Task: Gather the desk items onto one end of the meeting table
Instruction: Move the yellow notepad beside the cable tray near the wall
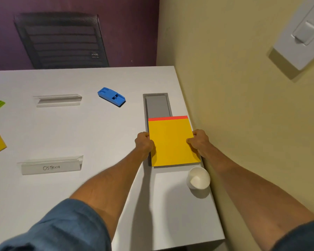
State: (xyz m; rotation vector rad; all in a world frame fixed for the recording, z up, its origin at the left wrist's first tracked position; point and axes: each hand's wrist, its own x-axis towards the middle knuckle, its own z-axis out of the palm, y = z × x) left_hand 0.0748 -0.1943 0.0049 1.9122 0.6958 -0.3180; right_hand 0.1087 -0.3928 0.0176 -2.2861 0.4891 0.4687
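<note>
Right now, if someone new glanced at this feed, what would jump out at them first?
The yellow notepad with its red top band, held at its sides by the left hand and right hand, over the grey cable hatch near the wall end of the white table. Next, the blue stapler farther back, and the white paper cup just nearer than the pad.

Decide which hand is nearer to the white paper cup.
Right. The right hand grips the yellow notepad's wall-side edge, just beyond the white paper cup. The left hand holds the pad's opposite edge, farther away.
</note>
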